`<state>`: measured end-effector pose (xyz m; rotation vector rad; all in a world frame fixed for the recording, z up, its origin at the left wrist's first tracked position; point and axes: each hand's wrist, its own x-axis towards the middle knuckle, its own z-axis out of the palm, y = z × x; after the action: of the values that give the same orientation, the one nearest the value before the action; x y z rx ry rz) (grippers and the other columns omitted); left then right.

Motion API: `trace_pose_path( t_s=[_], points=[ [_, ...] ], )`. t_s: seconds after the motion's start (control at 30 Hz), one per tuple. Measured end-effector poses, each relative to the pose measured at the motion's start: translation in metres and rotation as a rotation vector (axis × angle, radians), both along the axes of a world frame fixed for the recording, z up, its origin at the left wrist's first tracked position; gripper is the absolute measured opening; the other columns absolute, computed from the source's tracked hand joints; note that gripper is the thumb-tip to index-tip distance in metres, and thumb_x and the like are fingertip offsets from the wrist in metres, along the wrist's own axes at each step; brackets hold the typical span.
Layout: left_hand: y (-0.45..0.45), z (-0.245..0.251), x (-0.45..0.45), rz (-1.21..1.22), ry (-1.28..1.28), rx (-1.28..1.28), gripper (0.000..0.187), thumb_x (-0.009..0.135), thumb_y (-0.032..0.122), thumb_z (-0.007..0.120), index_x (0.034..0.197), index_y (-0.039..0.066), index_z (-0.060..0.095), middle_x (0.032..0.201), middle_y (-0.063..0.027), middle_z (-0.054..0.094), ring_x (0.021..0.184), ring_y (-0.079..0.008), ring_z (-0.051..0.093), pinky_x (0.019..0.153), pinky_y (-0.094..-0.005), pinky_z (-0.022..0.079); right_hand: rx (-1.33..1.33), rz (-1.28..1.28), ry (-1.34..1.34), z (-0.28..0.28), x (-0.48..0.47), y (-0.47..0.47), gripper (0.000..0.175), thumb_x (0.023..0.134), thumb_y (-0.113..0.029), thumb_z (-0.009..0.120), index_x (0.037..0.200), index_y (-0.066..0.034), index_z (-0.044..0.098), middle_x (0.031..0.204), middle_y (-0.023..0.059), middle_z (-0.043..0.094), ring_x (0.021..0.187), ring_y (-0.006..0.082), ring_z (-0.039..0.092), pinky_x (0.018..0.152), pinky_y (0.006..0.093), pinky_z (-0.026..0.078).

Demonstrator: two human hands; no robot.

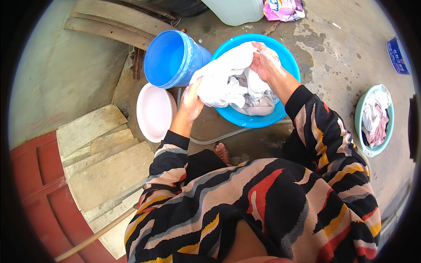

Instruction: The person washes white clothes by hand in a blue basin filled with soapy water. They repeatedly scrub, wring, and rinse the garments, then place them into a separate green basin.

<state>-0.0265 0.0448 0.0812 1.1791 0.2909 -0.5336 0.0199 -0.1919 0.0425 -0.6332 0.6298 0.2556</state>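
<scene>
A wet white cloth is stretched between my two hands over a blue plastic basin. My left hand grips its lower left end, just outside the basin's rim. Over the basin's far side, my right hand holds the upper right end between thumb and fingers. White suds cling to both hands and wrists. Beneath the cloth, a pale greyish garment lies bunched in the basin. The cloth hides the basin's left part, so I cannot tell how much water is in it.
A blue bucket and a pale pink basin stand at the left. A clear hose crosses the concrete floor. At right sits a mint-green tub of clothes. A white plastic container and a pink detergent bag are beyond.
</scene>
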Motion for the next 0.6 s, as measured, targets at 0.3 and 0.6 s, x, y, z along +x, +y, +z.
trace_pose_path(
  t_s=[0.3,0.6],
  points=[
    [0.005,0.003,-0.002,-0.008,0.137,-0.311,0.047,0.095,0.031,0.034,0.125,-0.004,0.042,0.124,-0.0174,0.051,0.114,-0.0294,0.051,0.098,-0.0439,0.039,-0.316,0.771,-0.290,0.006,-0.049,0.028,0.039,0.083,-0.020,0.061,0.117,-0.0035,0.049,0.112,0.0085,0.055,0.109,0.0193,0.048,0.090,0.0362,0.041],
    [0.021,-0.004,-0.006,-0.095,0.099,-0.360,0.044,0.093,0.027,0.039,0.124,-0.005,0.043,0.123,-0.0161,0.053,0.113,-0.0281,0.051,0.098,-0.0424,0.038,-0.429,0.984,-0.491,0.004,-0.067,0.052,0.072,0.082,-0.047,0.061,0.126,0.0060,0.042,0.121,0.0168,0.052,0.114,0.0265,0.046,0.097,0.0378,0.035]
  ],
)
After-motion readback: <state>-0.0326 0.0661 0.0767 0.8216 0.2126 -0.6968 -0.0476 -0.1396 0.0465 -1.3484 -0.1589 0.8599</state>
